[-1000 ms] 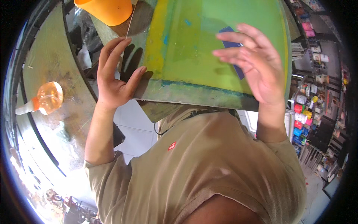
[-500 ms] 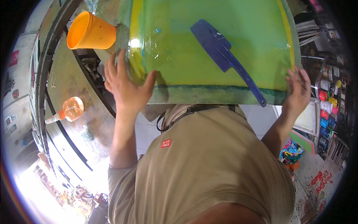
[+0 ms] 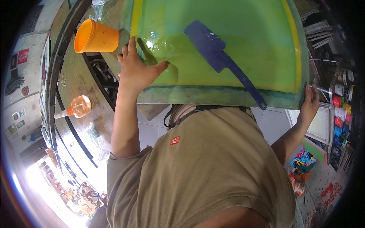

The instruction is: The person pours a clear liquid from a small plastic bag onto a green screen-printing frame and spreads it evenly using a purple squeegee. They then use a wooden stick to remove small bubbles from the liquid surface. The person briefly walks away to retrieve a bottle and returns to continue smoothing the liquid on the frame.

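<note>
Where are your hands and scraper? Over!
Left hand open over green screen; right hand at its near right corner. Blue scraper lying on screen, unheld. Orange cup left of screen.

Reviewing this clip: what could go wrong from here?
The dark blue, long-handled plastic scraper lies with its handle end at the near edge of the flat, green rectangular panel; if the panel tilts, it might slide off.

The orange, tapered plastic cup sits close to the panel's left edge, so a sideways swing of the left hand could knock it.
</note>
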The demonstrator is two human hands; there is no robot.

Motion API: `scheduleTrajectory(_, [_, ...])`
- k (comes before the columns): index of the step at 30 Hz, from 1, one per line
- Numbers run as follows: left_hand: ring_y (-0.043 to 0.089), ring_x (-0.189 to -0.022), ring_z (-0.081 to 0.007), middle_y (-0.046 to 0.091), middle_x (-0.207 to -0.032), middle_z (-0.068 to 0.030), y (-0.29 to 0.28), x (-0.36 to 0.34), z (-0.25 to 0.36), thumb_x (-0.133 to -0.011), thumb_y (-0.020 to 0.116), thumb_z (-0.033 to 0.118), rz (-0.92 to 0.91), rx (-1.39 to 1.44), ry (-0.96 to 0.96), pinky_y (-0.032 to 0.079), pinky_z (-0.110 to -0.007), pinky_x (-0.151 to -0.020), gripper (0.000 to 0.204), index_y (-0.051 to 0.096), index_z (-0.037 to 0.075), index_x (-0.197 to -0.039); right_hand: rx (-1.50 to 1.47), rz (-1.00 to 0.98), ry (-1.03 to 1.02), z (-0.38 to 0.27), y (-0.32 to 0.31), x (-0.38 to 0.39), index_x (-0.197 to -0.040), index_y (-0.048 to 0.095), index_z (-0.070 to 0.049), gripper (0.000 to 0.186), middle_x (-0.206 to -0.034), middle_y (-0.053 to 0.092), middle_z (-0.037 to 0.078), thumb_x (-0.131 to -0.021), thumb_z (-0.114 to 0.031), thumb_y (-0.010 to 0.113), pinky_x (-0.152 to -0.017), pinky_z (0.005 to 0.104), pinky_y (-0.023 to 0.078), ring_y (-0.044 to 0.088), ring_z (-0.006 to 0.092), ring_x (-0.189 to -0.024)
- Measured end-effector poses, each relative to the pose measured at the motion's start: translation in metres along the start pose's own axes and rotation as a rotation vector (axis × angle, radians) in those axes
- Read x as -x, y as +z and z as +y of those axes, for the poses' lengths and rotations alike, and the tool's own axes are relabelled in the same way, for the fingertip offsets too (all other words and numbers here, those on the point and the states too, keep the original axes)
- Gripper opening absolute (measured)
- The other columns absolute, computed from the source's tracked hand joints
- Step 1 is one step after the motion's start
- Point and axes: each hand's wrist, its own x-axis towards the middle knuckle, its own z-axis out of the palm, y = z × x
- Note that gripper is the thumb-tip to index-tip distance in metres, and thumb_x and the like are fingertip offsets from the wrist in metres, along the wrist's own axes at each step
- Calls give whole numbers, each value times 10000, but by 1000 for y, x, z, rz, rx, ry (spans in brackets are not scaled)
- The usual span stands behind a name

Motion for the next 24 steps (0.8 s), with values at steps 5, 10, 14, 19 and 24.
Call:
scheduleTrajectory(5, [315,-1271,-442,368,-1336,-265,4,-5,-7,-576,767,347,35,35,27,343,-456,-1030,1035,244,-11,-1395,21,-25,27,-3,3,0,-1221,498,82,508,-1195,559,207,-875,-263,635,-956,310,388,532,239,-1111])
scheduleTrajectory(10, [481,-1143,-342,492,-1222,-236,4,0,-10,-633,771,275,205,84,139,412,-407,-951,834,386,-28,-1308,7,-22,27,-1,4,-2,-1216,506,85,493,-1189,564,208,-881,-255,629,-950,304,392,538,234,-1105])
scheduleTrajectory(14, [628,-774,-174,649,-909,-141,7,15,-18,-783,701,134,402,327,253,497,-284,-722,414,562,-31,-1137,79,-10,-27,1,4,-2,-1205,518,87,470,-1184,571,197,-887,-245,620,-946,302,393,534,225,-1103])
scheduleTrajectory(19, [569,-656,-55,642,-746,-52,14,32,-23,-862,593,14,673,763,157,458,-210,-628,155,640,-18,-1006,66,-39,-14,0,4,0,-1175,534,92,437,-1159,586,176,-898,-239,603,-940,301,395,535,215,-1082])
scheduleTrajectory(24, [533,-692,-46,633,-749,-34,9,51,-50,-840,631,6,516,610,-45,438,-203,-642,166,634,-38,-1000,71,-56,-62,11,1,-4,-1154,541,90,396,-1144,591,163,-910,-219,581,-927,301,401,542,208,-1049])
